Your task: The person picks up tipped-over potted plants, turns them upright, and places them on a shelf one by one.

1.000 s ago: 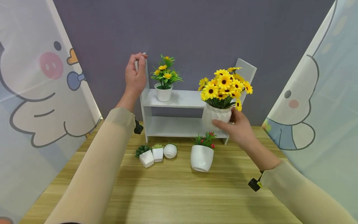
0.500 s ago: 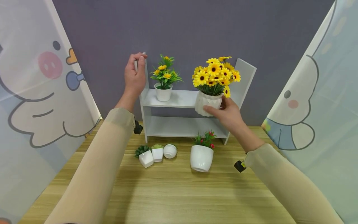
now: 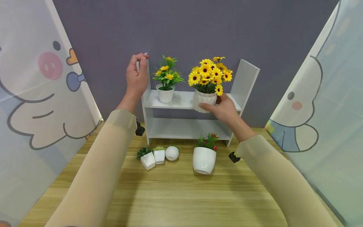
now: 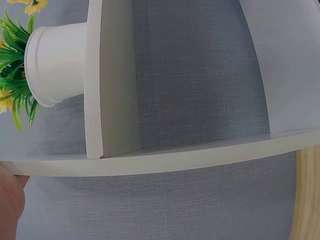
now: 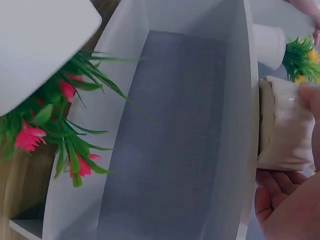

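Note:
My right hand [image 3: 226,109] grips a white ceramic flowerpot [image 3: 202,98] of yellow daisy-like flowers [image 3: 209,75], thumb across its front. In the right wrist view the pot's base is right at the front edge of the upper board [image 5: 250,125]. With curled fingers, my left hand [image 3: 137,75] holds the top of the left side panel of a small white shelf unit [image 3: 178,130]. Inside that panel, a white pot [image 3: 165,95] with green leaves and yellow blooms stands on the upper board; it appears sideways in the left wrist view, the white pot [image 4: 60,65] against the board.
On the wooden table [image 3: 175,198] in front lie a larger white pot [image 3: 204,160] with red flowers, tipped over, and three small white succulent pots [image 3: 159,157]. A grey panel [image 3: 195,31] stands behind; cartoon-printed sheets [image 3: 34,94] flank both sides.
My right hand has carried the pot of yellow flowers leftward and inward, from the shelf's right end to over the upper board's right half. The left hand stays on the side panel.

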The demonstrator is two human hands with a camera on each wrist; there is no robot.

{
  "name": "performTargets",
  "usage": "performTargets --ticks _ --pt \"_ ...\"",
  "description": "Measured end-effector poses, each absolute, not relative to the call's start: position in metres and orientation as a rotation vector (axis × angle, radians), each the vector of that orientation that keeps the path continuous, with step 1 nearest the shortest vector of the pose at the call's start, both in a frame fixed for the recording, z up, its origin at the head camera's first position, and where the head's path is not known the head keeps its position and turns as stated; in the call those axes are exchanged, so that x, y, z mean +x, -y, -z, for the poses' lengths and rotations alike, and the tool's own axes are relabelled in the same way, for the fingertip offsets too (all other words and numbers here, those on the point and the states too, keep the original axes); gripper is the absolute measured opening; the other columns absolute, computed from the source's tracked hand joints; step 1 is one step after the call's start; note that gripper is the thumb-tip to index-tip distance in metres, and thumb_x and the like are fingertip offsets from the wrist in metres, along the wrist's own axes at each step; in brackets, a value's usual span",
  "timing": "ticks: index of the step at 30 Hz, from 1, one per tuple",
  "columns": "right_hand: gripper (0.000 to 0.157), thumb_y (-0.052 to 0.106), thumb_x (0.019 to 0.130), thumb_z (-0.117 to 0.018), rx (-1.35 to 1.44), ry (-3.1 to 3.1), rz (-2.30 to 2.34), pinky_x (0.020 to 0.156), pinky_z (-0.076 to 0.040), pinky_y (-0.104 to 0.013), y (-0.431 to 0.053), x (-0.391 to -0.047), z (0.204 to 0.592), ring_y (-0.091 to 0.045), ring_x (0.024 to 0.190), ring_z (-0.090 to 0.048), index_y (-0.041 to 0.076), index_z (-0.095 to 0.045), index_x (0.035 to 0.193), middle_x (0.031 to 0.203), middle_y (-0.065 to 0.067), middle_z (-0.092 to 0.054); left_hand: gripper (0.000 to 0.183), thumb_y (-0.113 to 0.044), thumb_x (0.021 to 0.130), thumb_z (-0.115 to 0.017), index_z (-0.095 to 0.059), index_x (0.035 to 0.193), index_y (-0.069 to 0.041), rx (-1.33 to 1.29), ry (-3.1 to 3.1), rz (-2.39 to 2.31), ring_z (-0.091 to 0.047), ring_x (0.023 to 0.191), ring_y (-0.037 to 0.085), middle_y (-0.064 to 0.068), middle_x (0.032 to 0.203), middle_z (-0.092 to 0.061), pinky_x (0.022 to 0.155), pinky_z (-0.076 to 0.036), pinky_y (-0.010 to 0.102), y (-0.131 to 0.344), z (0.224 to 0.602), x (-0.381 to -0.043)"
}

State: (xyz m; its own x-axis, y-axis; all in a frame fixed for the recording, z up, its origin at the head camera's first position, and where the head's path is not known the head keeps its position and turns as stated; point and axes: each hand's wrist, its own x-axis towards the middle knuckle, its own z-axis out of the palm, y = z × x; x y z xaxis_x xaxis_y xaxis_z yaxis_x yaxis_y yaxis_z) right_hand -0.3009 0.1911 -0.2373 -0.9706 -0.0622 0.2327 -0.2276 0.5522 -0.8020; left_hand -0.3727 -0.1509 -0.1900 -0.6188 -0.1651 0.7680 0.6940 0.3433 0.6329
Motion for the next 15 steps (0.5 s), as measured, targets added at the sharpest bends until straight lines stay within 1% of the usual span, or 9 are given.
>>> performTargets --ticks 3,7,12,15 --pt "0.091 0.059 0.09 -0.085 0.259 2.63 -1.338 0.103 -0.056 -0.051 -0.189 -0.309 0.236 -0.031 0.132 -0.062 0.012 -0.047 0.159 0.151 -0.012 -0.061 0.04 -0.036 0.118 -0.046 -0.06 0.128 0.001 -0.462 1.822 1.373 -0.042 0.159 0.002 0.006 0.149 -0.065 0.13 -0.031 0.022 0.151 0.191 -0.373" --pt "0.092 0.058 0.089 -0.086 0.257 2.639 -1.314 0.104 -0.056 -0.05 -0.186 -0.319 0.236 -0.03 0.13 -0.062 0.011 -0.048 0.158 0.149 -0.011 -0.062 0.039 -0.035 0.117 -0.047 -0.06 0.126 0.0 -0.468 1.82 1.381 -0.042 0.159 0.002 0.006 0.149 -0.065 0.13 -0.032 0.022 0.151 0.191 -0.373" --pt "0.1 0.06 0.088 -0.087 0.242 2.643 -1.306 0.107 -0.056 -0.052 -0.18 -0.33 0.234 -0.031 0.131 -0.062 0.008 -0.042 0.161 0.15 -0.013 -0.06 0.033 -0.033 0.117 -0.049 -0.062 0.121 -0.003 -0.487 1.794 1.394 -0.043 0.159 0.005 0.008 0.146 -0.066 0.13 -0.032 0.021 0.152 0.189 -0.373" --pt "0.102 0.058 0.089 -0.087 0.235 2.64 -1.32 0.11 -0.055 -0.053 -0.177 -0.335 0.234 -0.031 0.133 -0.062 0.008 -0.038 0.162 0.153 -0.013 -0.058 0.033 -0.032 0.117 -0.049 -0.063 0.123 -0.003 -0.482 1.794 1.399 -0.043 0.159 0.006 0.008 0.146 -0.066 0.129 -0.032 0.021 0.152 0.188 -0.375"
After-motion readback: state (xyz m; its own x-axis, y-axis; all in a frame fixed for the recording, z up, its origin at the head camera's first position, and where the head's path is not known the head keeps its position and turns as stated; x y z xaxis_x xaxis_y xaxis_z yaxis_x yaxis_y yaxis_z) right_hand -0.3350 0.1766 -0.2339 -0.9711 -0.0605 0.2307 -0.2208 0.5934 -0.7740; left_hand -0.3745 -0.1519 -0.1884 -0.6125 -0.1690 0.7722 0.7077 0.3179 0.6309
